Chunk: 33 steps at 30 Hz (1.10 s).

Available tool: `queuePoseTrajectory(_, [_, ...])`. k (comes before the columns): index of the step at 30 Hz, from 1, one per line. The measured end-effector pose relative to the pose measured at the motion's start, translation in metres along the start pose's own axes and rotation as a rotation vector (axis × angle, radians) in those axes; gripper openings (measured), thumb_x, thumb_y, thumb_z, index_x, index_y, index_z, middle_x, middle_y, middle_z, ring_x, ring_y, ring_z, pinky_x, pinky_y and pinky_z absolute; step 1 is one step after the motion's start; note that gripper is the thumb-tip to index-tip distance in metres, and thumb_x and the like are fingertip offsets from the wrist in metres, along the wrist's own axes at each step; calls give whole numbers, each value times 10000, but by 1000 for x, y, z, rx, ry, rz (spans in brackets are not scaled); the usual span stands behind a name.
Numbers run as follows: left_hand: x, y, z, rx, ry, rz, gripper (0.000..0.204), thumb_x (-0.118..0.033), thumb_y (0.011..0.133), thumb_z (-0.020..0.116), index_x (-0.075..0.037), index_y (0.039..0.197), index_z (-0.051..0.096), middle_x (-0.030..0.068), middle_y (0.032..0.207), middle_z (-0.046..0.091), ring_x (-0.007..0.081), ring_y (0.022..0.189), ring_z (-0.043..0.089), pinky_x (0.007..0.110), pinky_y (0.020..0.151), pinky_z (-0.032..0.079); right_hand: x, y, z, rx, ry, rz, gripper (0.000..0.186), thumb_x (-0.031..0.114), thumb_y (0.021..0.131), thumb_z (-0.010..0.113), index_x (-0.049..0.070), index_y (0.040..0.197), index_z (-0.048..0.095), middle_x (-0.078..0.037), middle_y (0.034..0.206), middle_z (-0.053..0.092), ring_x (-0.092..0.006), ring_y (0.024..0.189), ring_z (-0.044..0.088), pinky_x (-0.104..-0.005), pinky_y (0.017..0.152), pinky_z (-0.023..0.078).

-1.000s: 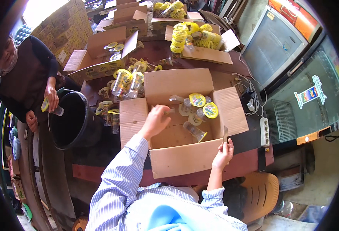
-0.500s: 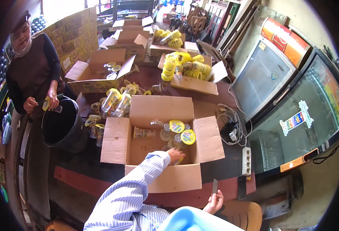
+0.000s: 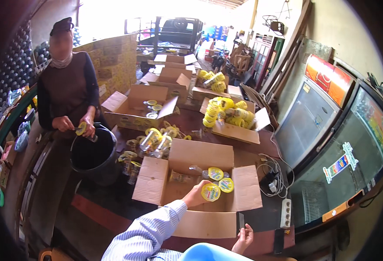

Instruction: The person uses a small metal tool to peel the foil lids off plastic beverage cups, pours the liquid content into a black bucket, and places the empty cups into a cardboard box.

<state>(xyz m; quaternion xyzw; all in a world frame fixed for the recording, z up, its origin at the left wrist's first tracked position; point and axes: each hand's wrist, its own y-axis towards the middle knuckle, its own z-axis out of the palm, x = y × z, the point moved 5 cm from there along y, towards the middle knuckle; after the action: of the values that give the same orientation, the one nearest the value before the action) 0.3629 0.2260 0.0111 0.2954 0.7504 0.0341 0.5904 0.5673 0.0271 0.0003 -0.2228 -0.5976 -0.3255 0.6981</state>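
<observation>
My left hand [image 3: 194, 195], in a striped sleeve, is closed around a clear plastic cup with a yellow printed lid [image 3: 211, 192]. It holds the cup above the open cardboard box [image 3: 201, 157] in front of me. Inside that box lie other clear cups, two showing yellow lids [image 3: 226, 185], and one cup on its side [image 3: 180, 177] at the left. Near the box's front right corner, my right hand [image 3: 243, 238] pinches a thin, flat grey blade [image 3: 241, 220] that points upward. A light blue rounded thing [image 3: 215, 253] at the lower edge hides part of my arms.
At left, a co-worker [image 3: 69, 91] holds a yellow-lidded cup [image 3: 82, 128] over a black bucket [image 3: 93, 150]. Loose cups [image 3: 156, 143] pile behind my box. Beyond stand boxes with yellow-rimmed stacks [image 3: 232, 115]. A power strip [image 3: 285, 213], cables [image 3: 278, 182] and glass-door coolers [image 3: 313, 113] are at right.
My left hand has risen from inside the box and now holds up a yellow-lidded cup. My right hand still holds the blade. The view has tilted upward and turned left.
</observation>
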Motion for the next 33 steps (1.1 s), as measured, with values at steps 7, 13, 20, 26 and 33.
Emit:
queuePoseTrajectory(7, [-39, -74, -120, -485, -232, -54, 697, -18, 547, 797, -50, 1120, 402, 69, 1050, 524, 141, 982, 527, 265, 851, 448, -4, -30, 88, 203, 36, 55, 181, 7, 793, 552, 40, 968, 581, 49, 694, 435, -29, 585, 376, -167, 514, 316])
queuePoseTrajectory(13, [-56, -161, -232, -788, -183, -86, 719, 1, 507, 814, -51, 1102, 414, 63, 1030, 523, 147, 952, 538, 280, 831, 465, -15, -85, 162, 370, 94, 100, 176, 10, 794, 557, 42, 964, 588, 45, 689, 447, -28, 586, 379, -170, 524, 315])
queuePoseTrajectory(20, [-71, -219, -344, -960, -56, -22, 743, 49, 488, 801, -60, 1117, 419, 56, 1037, 516, 145, 970, 530, 285, 843, 464, -15, -159, 241, 558, 96, 152, 176, 4, 790, 564, 29, 961, 594, 30, 682, 489, -33, 590, 413, -166, 541, 332])
queuePoseTrajectory(26, [-67, -196, -407, -918, -68, 67, 725, 63, 516, 782, -57, 1122, 402, 50, 1031, 482, 144, 972, 514, 279, 835, 462, -19, -197, 282, 570, 101, 119, 176, 7, 782, 575, 33, 955, 603, 27, 673, 494, -40, 591, 427, -175, 545, 353])
queuePoseTrajectory(33, [-19, -175, -435, -872, 44, 36, 695, -13, 526, 811, -48, 1097, 416, 63, 1006, 519, 135, 937, 531, 262, 803, 460, -28, -219, 307, 529, 39, 108, 181, 16, 786, 574, 34, 963, 603, 28, 665, 493, -41, 589, 426, -175, 546, 354])
